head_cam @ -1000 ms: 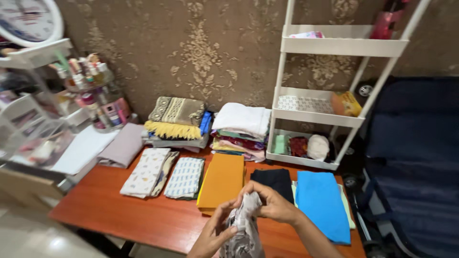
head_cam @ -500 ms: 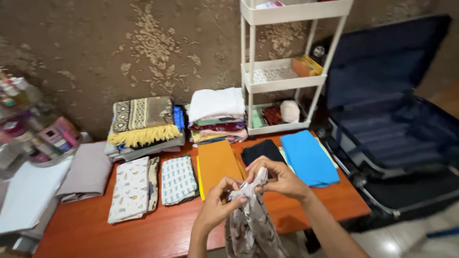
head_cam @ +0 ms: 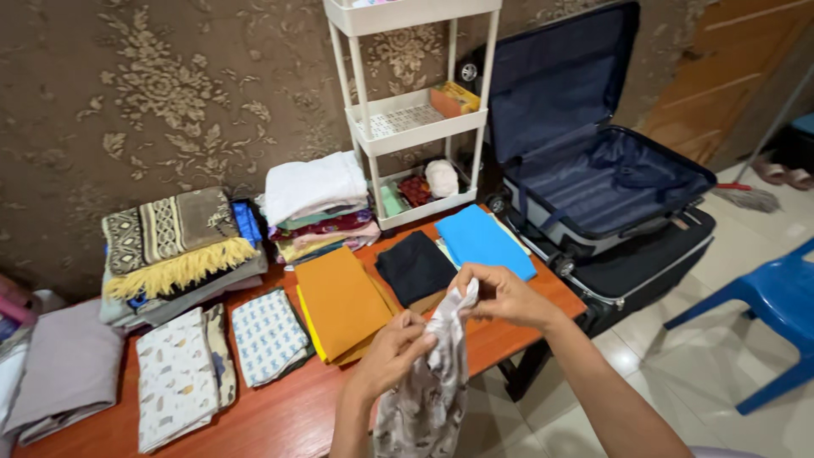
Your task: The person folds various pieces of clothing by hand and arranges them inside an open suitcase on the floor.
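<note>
Grey patterned cloth (head_cam: 428, 382) hangs over the table (head_cam: 280, 416) edge, pinched at its top by my left hand (head_cam: 392, 354) and right hand (head_cam: 500, 295), so it drapes straight.

Open navy suitcase (head_cam: 593, 182) beside white shelf cart (head_cam: 407, 119); blue chair (head_cam: 776, 314).

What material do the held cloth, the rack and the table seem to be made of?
Cloth: thin, soft printed fabric; it hangs in limp folds from both hands. Rack: probably white plastic, matte, with moulded trays. Table: reddish wood or laminate, smooth with a slight sheen.
</note>
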